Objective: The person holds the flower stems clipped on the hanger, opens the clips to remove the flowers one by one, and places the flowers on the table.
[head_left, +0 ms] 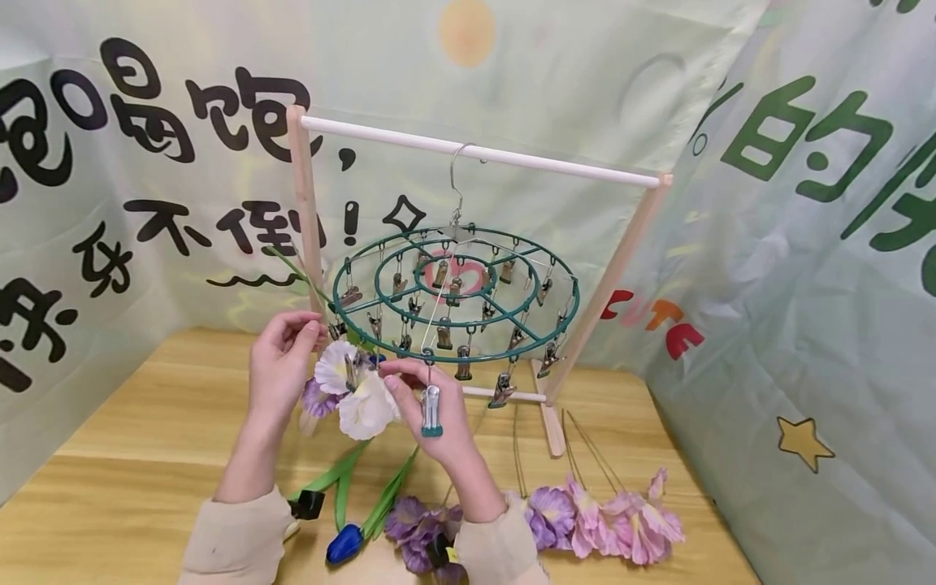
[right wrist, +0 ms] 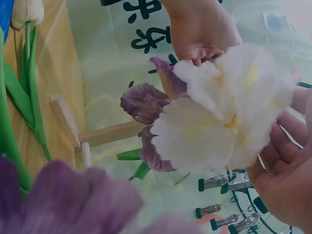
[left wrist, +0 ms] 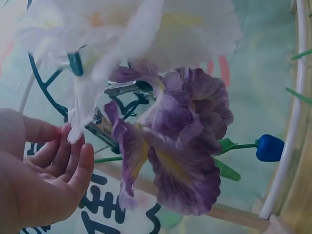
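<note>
While grips [head_left: 281,361] [head_left: 452,410] flank it, one white flower [head_left: 363,406]

Woodgrain table [head_left: 124,479] with a flower pile along the near side
So there's a blue tulip [head_left: 344,544] lying near a white tulip [right wrist: 27,12], then purple irises [head_left: 550,516] either side of the right sleeve [head_left: 497,544], partly hidden by it, and pink irises [head_left: 643,532] just beside those on the right, thin stems pointing back. Behind them, a wooden stand [head_left: 553,431] has its right foot flat on the tabletop.

Ruffled white flower [head_left: 368,409] beside purple flower [head_left: 318,399], near left rim of green clip hanger [head_left: 483,358]
</note>
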Available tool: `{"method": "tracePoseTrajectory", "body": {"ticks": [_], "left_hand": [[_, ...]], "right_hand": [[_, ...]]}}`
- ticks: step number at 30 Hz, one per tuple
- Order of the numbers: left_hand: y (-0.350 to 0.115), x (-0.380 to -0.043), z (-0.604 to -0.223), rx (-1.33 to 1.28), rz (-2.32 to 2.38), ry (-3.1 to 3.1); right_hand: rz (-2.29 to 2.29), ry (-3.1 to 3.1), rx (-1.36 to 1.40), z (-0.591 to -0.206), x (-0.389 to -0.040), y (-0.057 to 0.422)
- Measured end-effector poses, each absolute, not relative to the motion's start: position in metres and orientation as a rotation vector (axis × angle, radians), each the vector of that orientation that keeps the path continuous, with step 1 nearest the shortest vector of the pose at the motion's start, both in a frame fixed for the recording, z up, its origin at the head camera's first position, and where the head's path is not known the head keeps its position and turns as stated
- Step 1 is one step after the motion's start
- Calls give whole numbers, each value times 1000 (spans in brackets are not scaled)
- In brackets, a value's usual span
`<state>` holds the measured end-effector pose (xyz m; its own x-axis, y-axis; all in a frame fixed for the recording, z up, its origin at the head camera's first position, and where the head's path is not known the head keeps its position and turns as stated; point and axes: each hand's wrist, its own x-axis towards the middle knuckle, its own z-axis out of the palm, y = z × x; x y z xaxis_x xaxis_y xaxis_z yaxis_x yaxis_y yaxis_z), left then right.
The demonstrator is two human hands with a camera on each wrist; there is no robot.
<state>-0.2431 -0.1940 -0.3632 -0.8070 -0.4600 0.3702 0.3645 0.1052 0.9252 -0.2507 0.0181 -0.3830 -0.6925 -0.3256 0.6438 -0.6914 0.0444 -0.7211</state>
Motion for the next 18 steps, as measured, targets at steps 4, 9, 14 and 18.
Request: {"method": "tracePoseTrajectory", "body": {"ticks": [4, 9, 14, 18], "left_hand": [[-197, -240, -362, -10, -1760, -1825], [-200, -237, -363, -100, -1744, -1916], [-199, -238, -364, -122, -1689, -2014], [-198, -239, -366, -94, -1702, -2062]], "right_hand": [[1633, -2032, 1021, -377, -256, 16], [1486, -2096, 984, -367, -260, 12], [1384, -2085, 1001, -361, -266, 9], [1338, -2116, 977, -358, -274, 7]]}}
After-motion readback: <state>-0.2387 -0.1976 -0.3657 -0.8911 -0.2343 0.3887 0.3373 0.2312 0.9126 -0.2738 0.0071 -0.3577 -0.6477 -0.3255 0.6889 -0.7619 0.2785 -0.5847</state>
